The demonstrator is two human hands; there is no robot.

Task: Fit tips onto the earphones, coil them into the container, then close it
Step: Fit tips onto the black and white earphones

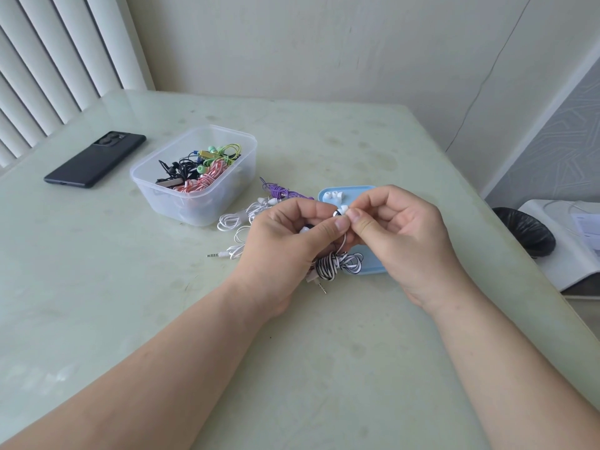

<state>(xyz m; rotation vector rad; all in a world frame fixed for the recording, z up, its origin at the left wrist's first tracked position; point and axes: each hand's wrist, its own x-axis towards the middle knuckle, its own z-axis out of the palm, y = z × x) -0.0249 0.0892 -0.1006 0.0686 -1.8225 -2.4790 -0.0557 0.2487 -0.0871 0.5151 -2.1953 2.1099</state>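
Note:
My left hand grips the black-and-white striped earphones, whose coiled cable hangs below with the jack plug pointing down. One earbud sticks up between my thumbs. My right hand pinches a white tip against that earbud. Beneath my hands lies the light blue lid with loose white tips on it. The clear plastic container stands to the left, holding several coiled earphones in black, green, yellow and pink.
White earphones and purple earphones lie loose on the table between container and lid. A black phone lies at the far left. A black object and white device sit beyond the table's right edge.

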